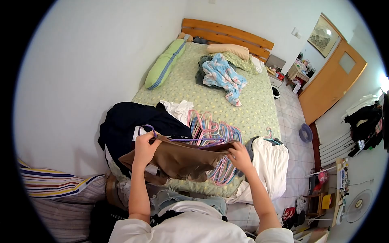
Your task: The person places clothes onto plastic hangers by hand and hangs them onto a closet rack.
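Between my two hands hangs a brown garment (184, 160), its upper edge stretched out above the near end of the bed. A purple hanger (194, 140) runs along that edge, its hook showing beside my left hand (145, 149). The fingers of my left hand are closed on the garment and the hanger near the hook. My right hand (239, 156) pinches the garment's other upper corner. Behind the garment lies a pile of pink and blue hangers (214, 129). Dark navy clothing (133, 115) is on the left, and a white garment (269, 166) lies to the right.
Farther up the bed (259, 105) are a blue patterned cloth (225, 77), a green bolster (166, 65) and pillows by the wooden headboard (227, 34). At right, a purple basin (306, 133) stands on the tiled floor near an open door (332, 81). Striped fabric (60, 182) is at left.
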Demonstrator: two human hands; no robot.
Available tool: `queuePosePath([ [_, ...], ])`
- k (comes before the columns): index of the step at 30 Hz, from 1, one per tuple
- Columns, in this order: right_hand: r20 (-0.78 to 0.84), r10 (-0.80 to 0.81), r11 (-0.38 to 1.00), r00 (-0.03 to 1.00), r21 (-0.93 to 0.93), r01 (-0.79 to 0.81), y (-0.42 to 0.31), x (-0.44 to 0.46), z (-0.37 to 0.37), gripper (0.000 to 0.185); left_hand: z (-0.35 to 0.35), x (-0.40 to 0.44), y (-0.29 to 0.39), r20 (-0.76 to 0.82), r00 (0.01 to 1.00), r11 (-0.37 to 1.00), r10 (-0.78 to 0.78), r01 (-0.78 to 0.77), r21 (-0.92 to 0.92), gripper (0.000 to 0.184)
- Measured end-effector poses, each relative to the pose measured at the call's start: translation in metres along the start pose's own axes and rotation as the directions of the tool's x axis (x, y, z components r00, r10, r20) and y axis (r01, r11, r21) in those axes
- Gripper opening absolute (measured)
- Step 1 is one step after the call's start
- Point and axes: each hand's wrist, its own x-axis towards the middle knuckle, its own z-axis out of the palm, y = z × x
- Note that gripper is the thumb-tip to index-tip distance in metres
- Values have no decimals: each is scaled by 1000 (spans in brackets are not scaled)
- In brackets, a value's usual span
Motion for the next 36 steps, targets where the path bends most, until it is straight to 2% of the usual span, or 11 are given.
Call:
queuePosePath([
  [3, -113, -48, 999, 992, -18, 46, -9, 12, -31, 16, 3, -1, 8, 40, 999, 998, 9, -7, -67, 8],
  [8, -54, -22, 998, 998, 61, 25, -7, 18, -35, 17, 10, -2, 11, -194, 980, 961, 33, -85, -263, 3],
  [11, 10, -48, 999, 999, 27, 47, -9, 16, -25, 18, 11, -3, 12, -202, 978, 924, 55, -127, -361, 5],
  [15, -119, -59, 998, 991, -27, 56, -13, 19, -42, 18, 10, -6, 6, -101, 991, 957, 87, -111, -269, 7],
  [22, -292, -149, 988, 945, -93, 128, -25, 29, -84, 17, 11, -8, 4, -107, 986, 981, 128, -142, -129, 3],
  [25, -327, -176, 984, 929, -24, 178, -38, 38, -85, 22, 15, -5, 14, 61, 995, 966, 79, -62, -250, 4],
  [26, -338, -181, 981, 924, 7, 195, -47, 43, -83, 25, 20, -4, 13, 105, 991, 977, 82, -59, -207, 7],
  [27, -296, -216, 976, 930, -28, 218, -63, 49, -88, 37, 24, -3, 20, 184, 979, 981, 84, -49, -189, 9],
  [31, -195, -356, 929, 914, 37, 369, -102, 64, -71, 51, 46, -1, 36, 224, 960, 959, 169, -107, -264, 16],
  [35, 7, -245, 951, 970, 195, 239, -104, 65, -58, 26, 42, 1, 54, 250, 937, 970, 242, -233, -67, 21],
  [36, -48, -253, 952, 966, 165, 258, -99, 66, -54, 14, 40, 2, 53, 269, 932, 969, 244, -224, -103, 21],
])
